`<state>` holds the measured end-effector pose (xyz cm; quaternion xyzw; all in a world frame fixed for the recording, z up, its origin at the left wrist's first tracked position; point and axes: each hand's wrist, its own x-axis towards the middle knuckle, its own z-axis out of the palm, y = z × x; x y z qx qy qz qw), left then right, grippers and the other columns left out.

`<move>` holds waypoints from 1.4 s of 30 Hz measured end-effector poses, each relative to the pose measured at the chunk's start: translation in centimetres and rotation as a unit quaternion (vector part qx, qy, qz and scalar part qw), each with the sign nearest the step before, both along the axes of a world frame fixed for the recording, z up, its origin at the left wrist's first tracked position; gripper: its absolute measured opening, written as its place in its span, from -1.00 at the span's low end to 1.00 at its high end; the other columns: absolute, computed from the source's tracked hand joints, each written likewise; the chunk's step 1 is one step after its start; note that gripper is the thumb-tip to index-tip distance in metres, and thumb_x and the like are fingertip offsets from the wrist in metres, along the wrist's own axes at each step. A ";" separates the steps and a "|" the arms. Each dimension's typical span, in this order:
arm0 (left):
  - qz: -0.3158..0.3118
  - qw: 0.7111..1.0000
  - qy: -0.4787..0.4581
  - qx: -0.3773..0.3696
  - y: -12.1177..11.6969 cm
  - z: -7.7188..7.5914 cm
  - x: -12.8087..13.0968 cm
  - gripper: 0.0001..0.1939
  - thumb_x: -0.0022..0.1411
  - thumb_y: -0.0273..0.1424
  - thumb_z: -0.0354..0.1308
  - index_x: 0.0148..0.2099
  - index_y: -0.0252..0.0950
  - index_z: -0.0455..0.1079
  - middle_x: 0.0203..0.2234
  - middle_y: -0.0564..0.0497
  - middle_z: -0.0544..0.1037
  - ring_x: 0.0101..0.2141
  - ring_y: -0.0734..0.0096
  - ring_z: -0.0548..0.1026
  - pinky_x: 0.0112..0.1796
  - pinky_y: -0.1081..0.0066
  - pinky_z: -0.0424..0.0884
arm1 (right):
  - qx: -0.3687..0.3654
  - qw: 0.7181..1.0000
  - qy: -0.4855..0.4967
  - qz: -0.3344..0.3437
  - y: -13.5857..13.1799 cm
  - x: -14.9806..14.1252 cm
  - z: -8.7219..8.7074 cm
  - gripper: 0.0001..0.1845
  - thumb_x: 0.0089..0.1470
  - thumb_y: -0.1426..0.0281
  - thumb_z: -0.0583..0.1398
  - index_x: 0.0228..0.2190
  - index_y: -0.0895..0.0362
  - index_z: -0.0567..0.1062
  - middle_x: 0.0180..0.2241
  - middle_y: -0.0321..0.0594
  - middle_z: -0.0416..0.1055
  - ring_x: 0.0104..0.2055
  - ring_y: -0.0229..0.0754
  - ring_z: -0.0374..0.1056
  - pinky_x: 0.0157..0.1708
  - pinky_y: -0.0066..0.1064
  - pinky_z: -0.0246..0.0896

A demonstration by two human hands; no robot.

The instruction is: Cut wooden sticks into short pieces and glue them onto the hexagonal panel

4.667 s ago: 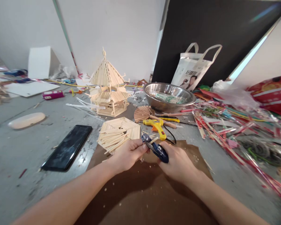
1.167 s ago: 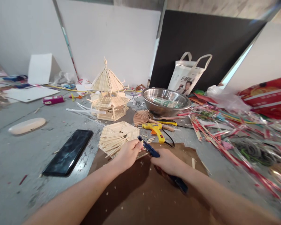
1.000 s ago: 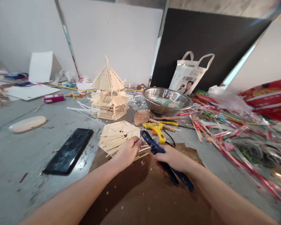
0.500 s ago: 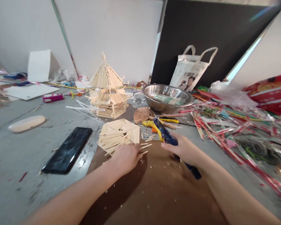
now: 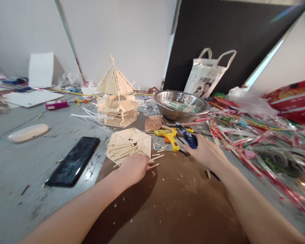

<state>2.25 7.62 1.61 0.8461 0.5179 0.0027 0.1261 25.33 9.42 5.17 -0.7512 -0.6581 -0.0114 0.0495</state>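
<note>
My left hand (image 5: 134, 169) is closed at the lower right edge of a hexagonal panel (image 5: 144, 140) made of thin wooden sticks. Pale wooden sticks (image 5: 154, 165) poke out past its fingertips, which are partly hidden. Loose sticks (image 5: 124, 149) lie in a heap over the panel. My right hand (image 5: 205, 150) has its fingers around a long dark blue hand tool (image 5: 189, 136), with the thumb held off to the side. The palm hides the tool's middle. Just left of the tool lies a yellow glue gun (image 5: 169, 136).
A stick pagoda model (image 5: 118, 108) stands behind the panel. A metal bowl (image 5: 165, 112), a brown fan-shaped piece (image 5: 154, 123) and a black phone (image 5: 73, 161) surround the brown board (image 5: 173, 203). Red and white strips (image 5: 234, 149) clutter the right side.
My right hand has carried the dark blue tool a little right and away from me, uncovering the glue gun's handle. Its thumb has loosened. My left hand stays by the panel, its fingers more tightly curled.
</note>
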 end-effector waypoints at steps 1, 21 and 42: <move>0.002 1.000 -0.012 -0.005 0.2 0.2 -0.2 -0.77 0.06 -0.35 -0.13 -0.43 -0.30 0.33 -0.49 -0.11 0.45 -0.45 0.30 0.40 -0.49 0.42 0.19 | -0.006 1.000 -0.009 -0.014 0.3 0.3 -0.2 -0.39 -0.15 -0.01 -0.05 -0.16 0.16 0.25 -0.25 -0.04 0.33 -0.27 0.02 0.27 -0.41 -0.29 0.09; -0.004 0.997 -0.072 -0.027 1.1 2.6 -2.5 -0.75 0.05 -0.32 -0.15 -0.45 -0.30 0.30 -0.52 -0.01 0.43 -0.50 0.45 0.33 -0.51 0.52 0.10 | -0.006 0.993 -0.077 -0.089 1.6 3.6 -5.1 -0.23 -0.16 -0.10 -0.15 -0.20 0.31 0.26 -0.21 0.13 0.25 -0.15 0.15 0.18 -0.25 -0.11 0.01; 0.132 0.976 -0.022 0.170 -0.5 0.3 -5.1 -0.66 0.09 -0.45 -0.16 -0.09 -0.33 0.25 -0.20 -0.12 0.34 -0.17 0.27 0.28 -0.15 0.35 0.17 | -0.033 0.944 -0.074 0.320 -5.0 -8.4 -3.1 -0.70 0.08 0.35 -0.14 -0.28 0.09 0.33 -0.21 -0.14 0.26 -0.19 -0.17 0.19 -0.39 -0.45 0.11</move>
